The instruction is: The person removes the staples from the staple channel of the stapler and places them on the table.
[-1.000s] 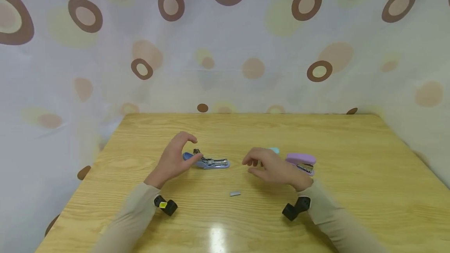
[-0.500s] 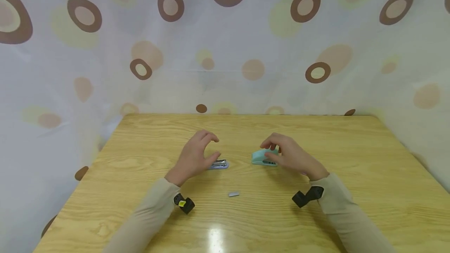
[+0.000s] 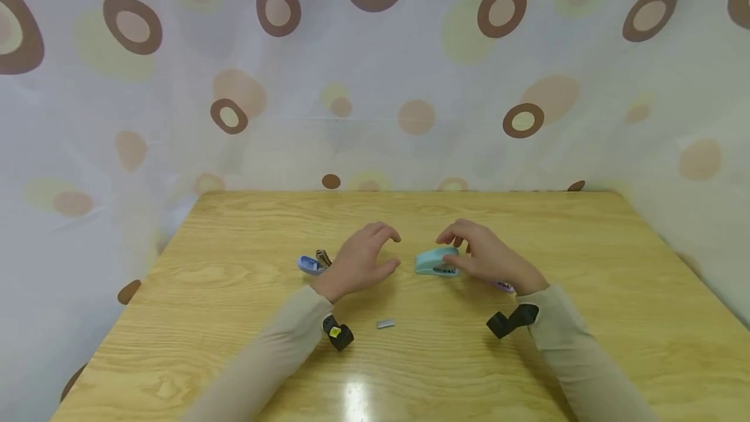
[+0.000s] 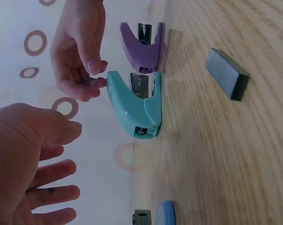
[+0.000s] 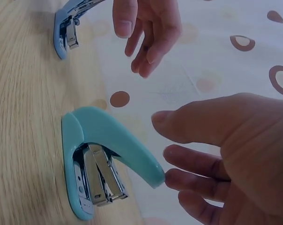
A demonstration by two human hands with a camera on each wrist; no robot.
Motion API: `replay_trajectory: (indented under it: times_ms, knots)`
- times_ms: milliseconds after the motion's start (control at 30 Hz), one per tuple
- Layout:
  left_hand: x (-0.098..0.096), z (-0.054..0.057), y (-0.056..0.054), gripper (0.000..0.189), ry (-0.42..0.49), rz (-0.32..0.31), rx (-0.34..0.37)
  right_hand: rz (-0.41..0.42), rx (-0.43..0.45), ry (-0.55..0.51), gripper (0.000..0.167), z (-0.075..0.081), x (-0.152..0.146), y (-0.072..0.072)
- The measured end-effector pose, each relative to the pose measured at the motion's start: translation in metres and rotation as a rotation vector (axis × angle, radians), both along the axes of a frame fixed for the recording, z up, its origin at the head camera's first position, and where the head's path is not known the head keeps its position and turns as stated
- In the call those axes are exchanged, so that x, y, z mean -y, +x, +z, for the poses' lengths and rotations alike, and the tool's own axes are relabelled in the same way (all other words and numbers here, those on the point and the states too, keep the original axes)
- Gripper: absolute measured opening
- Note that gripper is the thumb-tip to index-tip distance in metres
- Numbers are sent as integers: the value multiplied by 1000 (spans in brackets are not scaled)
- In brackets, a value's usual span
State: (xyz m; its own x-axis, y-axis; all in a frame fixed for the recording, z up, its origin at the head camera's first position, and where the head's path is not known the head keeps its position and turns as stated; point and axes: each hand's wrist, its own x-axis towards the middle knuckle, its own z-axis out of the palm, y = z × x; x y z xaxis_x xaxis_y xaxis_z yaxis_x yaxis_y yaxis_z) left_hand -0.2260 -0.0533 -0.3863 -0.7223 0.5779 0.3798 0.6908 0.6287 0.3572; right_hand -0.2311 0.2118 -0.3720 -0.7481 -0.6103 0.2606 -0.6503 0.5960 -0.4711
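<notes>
A teal stapler (image 3: 430,260) stands on the table between the two hands. My right hand (image 3: 489,256) is at its right end, fingers loosely bent and not closed round it; in the right wrist view a fingertip is right at the tip of the stapler's raised top arm (image 5: 127,147). My left hand (image 3: 359,262) hovers to the left of the teal stapler, thumb and fingers spread apart with nothing between them. Under and behind that hand lies a blue stapler (image 3: 310,266) with its top swung open, partly hidden.
A purple stapler (image 4: 142,54) stands beyond the teal one, mostly hidden by the right hand in the head view. A small grey block of staples (image 3: 385,323) lies on the wooden table (image 3: 205,357) nearer the person. A patterned cloth (image 3: 375,70) hangs behind.
My left hand has moved right, from the blue stapler toward the teal one. My right hand has shifted right and back, from left of the teal stapler to its right end.
</notes>
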Motion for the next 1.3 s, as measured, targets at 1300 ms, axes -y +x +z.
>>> replay_trajectory:
  times_ms: [1300]
  knots:
    - [-90, -6, -16, 31, -265, -76, 15, -144, 164, 162, 9, -28, -8, -15]
